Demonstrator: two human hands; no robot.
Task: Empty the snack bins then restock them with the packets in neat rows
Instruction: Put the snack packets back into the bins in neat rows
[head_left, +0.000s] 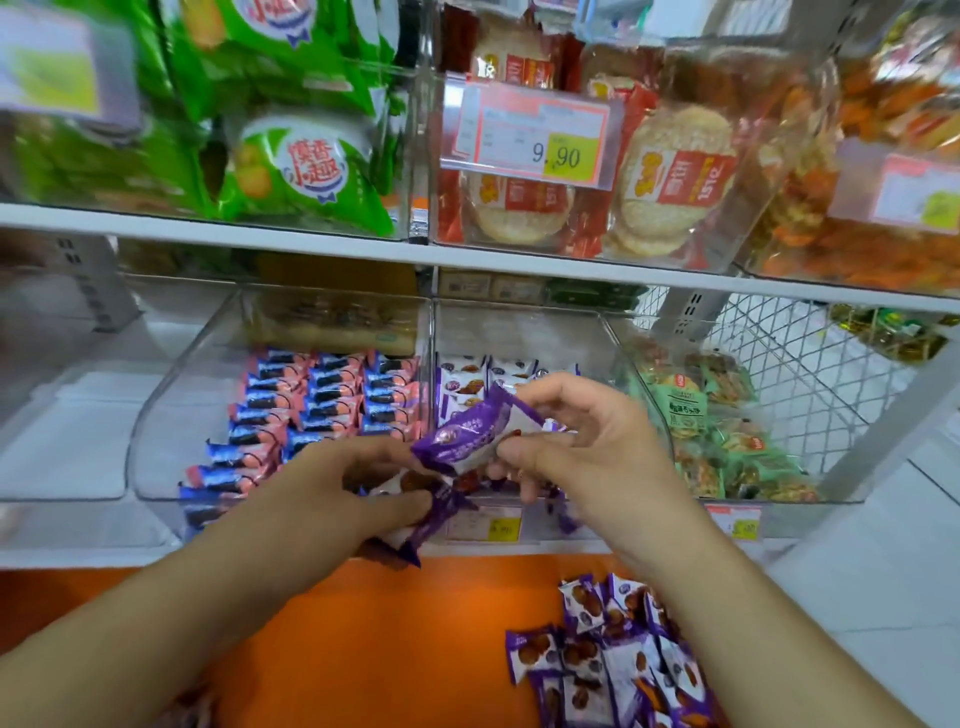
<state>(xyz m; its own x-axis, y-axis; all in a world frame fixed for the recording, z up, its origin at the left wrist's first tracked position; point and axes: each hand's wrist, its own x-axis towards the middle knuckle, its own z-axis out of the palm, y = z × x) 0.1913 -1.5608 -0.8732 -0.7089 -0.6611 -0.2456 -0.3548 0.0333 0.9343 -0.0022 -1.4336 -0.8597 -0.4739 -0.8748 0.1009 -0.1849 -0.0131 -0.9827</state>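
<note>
Nearest the camera, a loose pile of purple packets lies jumbled on the orange ledge below the shelf, by the right forearm. Both forearms reach up and forward from the bottom corners and meet in front of the middle clear bin.

The left hand is knuckles-up, fingers curled round a bunch of purple packets whose ends stick out beneath it, down and to the right. The right hand is turned thumb towards the left, pinching one purple packet between thumb and fingertips. That packet sits between the two hands, just above the left one; its long axis runs diagonally, low end at the left, high end up to the right.

Behind the hands, a few purple packets stand in a row at the back of the middle bin. The left bin holds pink and blue packets in neat rows; the right bin holds green packets in a heap. Farther up, the upper shelf carries green bags and rice crackers behind a price tag.
</note>
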